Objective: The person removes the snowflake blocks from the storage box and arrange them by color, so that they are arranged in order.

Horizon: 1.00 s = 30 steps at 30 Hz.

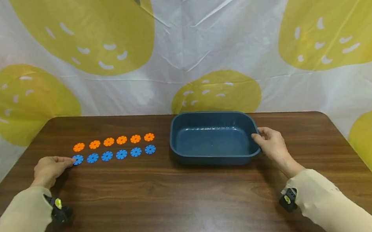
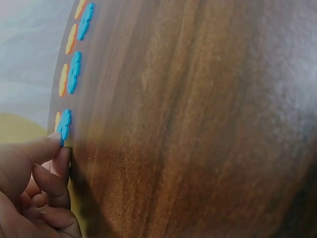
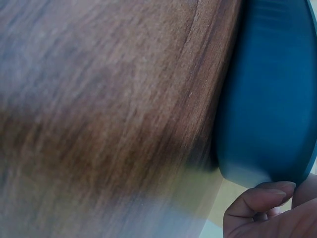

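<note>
Two rows of flat notched plastic discs lie on the table: orange discs (image 1: 122, 140) behind, blue discs (image 1: 121, 154) in front. At the left end of the front row, my left hand (image 1: 52, 169) pinches the last blue disc (image 1: 78, 159) by its edge. In the left wrist view, the thumb lies on that blue disc (image 2: 65, 124) with a finger beneath. A dark blue rectangular basin (image 1: 210, 161) stands to the right of the rows. My right hand (image 1: 273, 145) grips its right rim, thumb on the inner side. The right wrist view shows the basin's outer wall (image 3: 270, 94).
Both rows and the basin sit on a brown wooden table (image 1: 171, 213), toward its back edge. Behind it hangs a white curtain (image 1: 182, 41) with large yellow fruit prints. Each wrist wears a strapped black device (image 1: 61, 212).
</note>
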Available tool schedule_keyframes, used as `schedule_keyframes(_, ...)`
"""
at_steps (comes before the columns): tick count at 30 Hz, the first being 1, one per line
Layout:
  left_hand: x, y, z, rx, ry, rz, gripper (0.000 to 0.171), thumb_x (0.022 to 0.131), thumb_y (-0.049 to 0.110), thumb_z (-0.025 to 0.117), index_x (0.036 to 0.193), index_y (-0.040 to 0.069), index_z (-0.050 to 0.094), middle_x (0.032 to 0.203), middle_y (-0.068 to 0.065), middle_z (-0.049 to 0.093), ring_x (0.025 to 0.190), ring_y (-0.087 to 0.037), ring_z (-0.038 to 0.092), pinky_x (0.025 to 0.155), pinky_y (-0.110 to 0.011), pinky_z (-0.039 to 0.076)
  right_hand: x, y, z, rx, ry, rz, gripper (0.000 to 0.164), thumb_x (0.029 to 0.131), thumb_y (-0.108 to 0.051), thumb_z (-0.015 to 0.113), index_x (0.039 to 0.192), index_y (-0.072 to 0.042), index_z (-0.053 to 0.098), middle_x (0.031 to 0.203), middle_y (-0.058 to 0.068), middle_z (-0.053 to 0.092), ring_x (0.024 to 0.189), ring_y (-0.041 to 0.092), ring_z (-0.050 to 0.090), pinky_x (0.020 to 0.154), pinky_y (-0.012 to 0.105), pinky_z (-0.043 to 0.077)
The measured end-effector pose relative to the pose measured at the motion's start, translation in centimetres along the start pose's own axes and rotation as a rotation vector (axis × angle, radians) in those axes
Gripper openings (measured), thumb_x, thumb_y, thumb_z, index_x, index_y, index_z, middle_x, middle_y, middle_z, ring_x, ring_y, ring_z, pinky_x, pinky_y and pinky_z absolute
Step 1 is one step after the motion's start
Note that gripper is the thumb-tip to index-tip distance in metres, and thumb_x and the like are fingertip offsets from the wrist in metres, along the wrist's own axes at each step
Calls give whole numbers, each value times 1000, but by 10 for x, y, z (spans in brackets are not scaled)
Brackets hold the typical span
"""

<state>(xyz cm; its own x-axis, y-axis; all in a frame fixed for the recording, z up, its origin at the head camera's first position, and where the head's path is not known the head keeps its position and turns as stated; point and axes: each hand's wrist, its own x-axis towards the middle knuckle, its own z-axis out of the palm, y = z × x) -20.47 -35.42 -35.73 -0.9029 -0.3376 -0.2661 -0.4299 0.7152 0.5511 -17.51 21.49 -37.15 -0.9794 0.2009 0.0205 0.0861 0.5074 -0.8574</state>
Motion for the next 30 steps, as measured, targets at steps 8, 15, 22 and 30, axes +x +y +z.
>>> schedule_keyframes(8, 1, 2, -2, 26, -5, 2, 44, 91, 33, 60, 111, -6, 63, 118, -26, 51, 94, -32, 42, 73, -37, 40, 0, 0, 0, 4, -3, 3, 34, 95, -14, 51, 119, 10, 55, 76, 11, 64, 53, 0, 49, 47, 19, 40)
schedule_keyframes(15, 0, 3, -2, 23, 4, 3, 44, 90, 33, 61, 110, -6, 63, 121, -27, 50, 101, -36, 42, 81, -46, 40, 0, 0, 0, 6, 1, 2, 34, 95, -14, 52, 118, 10, 56, 75, 10, 63, 55, 2, 50, 49, 19, 39)
schedule_keyframes(22, 0, 6, -2, 10, 8, -15, 41, 89, 30, 62, 107, -7, 64, 118, -27, 52, 101, -37, 42, 85, -49, 37, 0, 2, -1, 20, -12, 21, 35, 95, -15, 51, 120, 9, 55, 74, 7, 61, 54, 1, 49, 48, 20, 41)
schedule_keyframes(30, 1, 4, -5, 26, -12, -18, 39, 90, 28, 61, 105, -7, 65, 116, -28, 52, 100, -37, 42, 85, -48, 37, 0, 1, 0, 6, -14, 13, 36, 96, -16, 51, 120, 10, 54, 79, 12, 64, 57, 2, 51, 49, 19, 41)
